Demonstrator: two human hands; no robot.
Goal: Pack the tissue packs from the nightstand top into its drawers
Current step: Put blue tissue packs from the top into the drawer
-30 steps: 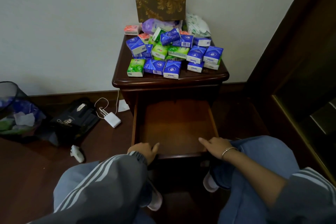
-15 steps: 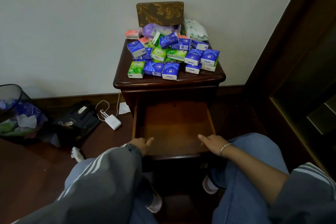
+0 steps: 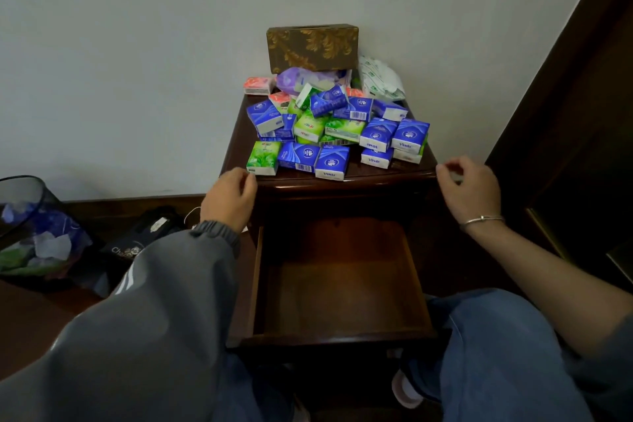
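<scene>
left hand loosely curled, empty, centre-left beside tissue packs | right hand likewise, centre-right | drawer open below

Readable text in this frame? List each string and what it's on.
"Vinda": front blue pack, at the nightstand edge.
"Vinda": low right blue pack.
"Vinda": top right blue pack.
"Vinda", upside down: blue pack beside it.
"Cha": black bag on the floor; the rest is hidden by the sleeve.
Barcode digits and the green packs' print: too small to read.
</scene>
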